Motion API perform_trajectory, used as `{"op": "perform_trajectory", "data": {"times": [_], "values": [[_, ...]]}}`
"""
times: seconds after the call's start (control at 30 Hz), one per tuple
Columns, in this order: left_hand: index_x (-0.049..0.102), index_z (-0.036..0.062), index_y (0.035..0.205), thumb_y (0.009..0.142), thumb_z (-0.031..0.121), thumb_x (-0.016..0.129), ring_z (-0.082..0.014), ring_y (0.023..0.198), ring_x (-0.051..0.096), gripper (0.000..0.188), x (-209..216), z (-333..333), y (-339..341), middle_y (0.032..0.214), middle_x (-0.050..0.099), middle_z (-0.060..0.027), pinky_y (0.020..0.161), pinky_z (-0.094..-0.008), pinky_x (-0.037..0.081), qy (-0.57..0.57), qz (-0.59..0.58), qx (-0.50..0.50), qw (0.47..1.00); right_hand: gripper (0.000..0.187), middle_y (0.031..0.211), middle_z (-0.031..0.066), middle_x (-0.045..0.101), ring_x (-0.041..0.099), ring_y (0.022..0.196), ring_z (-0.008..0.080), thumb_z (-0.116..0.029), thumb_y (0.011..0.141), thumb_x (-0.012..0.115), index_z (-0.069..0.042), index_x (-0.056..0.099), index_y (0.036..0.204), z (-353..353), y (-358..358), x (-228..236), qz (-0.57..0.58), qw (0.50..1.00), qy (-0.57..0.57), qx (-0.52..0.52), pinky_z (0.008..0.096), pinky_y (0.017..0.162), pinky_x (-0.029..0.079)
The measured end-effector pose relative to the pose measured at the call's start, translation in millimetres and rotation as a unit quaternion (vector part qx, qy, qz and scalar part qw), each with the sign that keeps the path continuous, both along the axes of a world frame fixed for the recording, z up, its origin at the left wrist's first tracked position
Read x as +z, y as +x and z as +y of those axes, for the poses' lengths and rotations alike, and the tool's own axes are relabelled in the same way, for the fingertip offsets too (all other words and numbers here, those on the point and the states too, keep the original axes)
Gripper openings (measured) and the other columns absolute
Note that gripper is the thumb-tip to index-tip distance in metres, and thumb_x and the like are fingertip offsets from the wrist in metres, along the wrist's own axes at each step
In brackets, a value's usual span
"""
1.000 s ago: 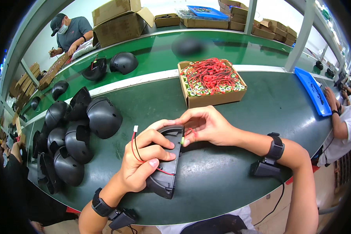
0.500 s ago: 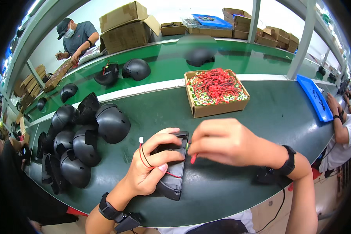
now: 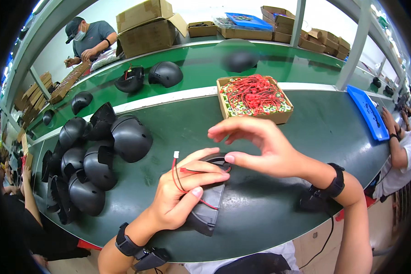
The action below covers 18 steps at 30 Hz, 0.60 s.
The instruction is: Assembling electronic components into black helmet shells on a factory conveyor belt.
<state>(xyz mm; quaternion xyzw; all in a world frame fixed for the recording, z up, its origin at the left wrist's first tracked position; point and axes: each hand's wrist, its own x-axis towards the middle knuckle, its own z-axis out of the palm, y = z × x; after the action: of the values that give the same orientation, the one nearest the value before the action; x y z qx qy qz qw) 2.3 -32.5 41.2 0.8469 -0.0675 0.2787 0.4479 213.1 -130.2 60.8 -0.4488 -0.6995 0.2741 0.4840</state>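
The left hand (image 3: pixel 172 194) grips the black plastic shell (image 3: pixel 212 195), whose red-and-black wire (image 3: pixel 174 168) between those fingers could tug loose if the right hand (image 3: pixel 271 146), spread and apparently empty, snags it

The bare left hand (image 3: pixel 174 196) is bent in a grip, fingers parted and pointing right, thumb slanting upward below them; the bare left forearm (image 3: pixel 111 255) rises from the lower edge. The bare right hand (image 3: pixel 275 150) reaches leftward, fingers extended, thumb spread beneath, the bare right arm (image 3: pixel 353 237) bent.
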Motion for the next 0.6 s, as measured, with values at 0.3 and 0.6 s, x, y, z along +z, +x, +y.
{"op": "perform_trajectory", "data": {"times": [0.3,0.6], "values": [[0.068,-0.0059,0.099,0.083,0.021,0.041,-0.0441,0.115,0.052,0.041,-5,-3,3,0.1,0.066,-0.0202,0.101,-0.0526,0.035,-0.017,-0.02,0.026,0.999,0.037,0.124,0.0065,0.056,0.051,0.115,0.0143,-0.01,0.091,0.06,-0.001,0.053,0.127,-6,-9,-46,0.385,0.893,-0.213,0.096,0.0303,0.098,0.043],[0.065,-0.0073,0.106,0.08,0.013,0.042,-0.0453,0.115,0.052,0.04,-7,-2,5,0.102,0.065,-0.0215,0.099,-0.0509,0.039,-0.024,-0.035,0.016,0.999,0.05,0.127,0.0067,0.05,0.047,0.119,0.0141,-0.002,0.084,0.067,-0.002,0.047,0.131,-13,-18,-45,0.427,0.867,-0.235,0.104,0.0297,0.1,0.042]]}}
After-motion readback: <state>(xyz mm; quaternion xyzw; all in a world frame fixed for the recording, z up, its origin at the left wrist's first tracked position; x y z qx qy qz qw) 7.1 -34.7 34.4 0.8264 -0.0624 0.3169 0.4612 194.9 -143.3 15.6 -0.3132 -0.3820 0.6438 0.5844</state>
